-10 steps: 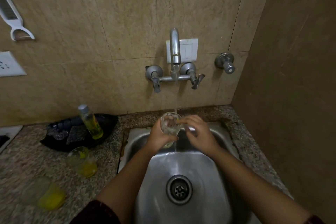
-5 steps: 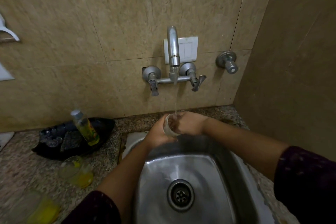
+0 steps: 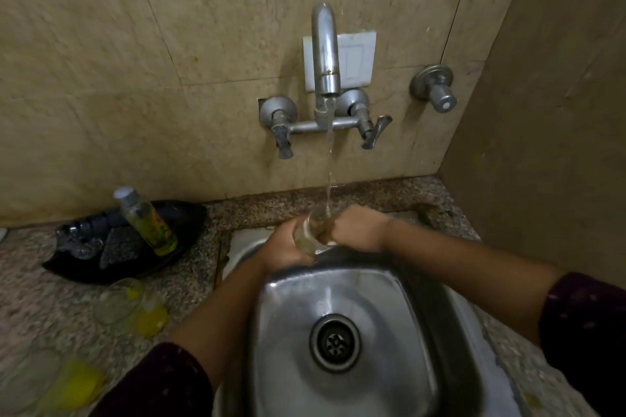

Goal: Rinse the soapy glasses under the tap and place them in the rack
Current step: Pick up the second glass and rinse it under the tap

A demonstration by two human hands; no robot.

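Two hands point(image 3: 288, 249), clear glass point(image 3: 310, 230), steel sink point(image 3: 389, 298)

The light is falling dim and warm over everything I am looking at, and it is leaving the wall tiles point(image 3: 142, 54) a muddy tan. A soft glare is shining off the tap spout point(image 3: 324, 44) and off the steel sink point(image 3: 342, 301) basin around the drain, so the light seems to be coming from above. My sleeves are sinking into near-black shadow at the bottom corners. The wide lens is bending the wall lines outward toward the edges. The glasses on the bench point(image 3: 37, 308) at lower left are smearing into yellowish blur.
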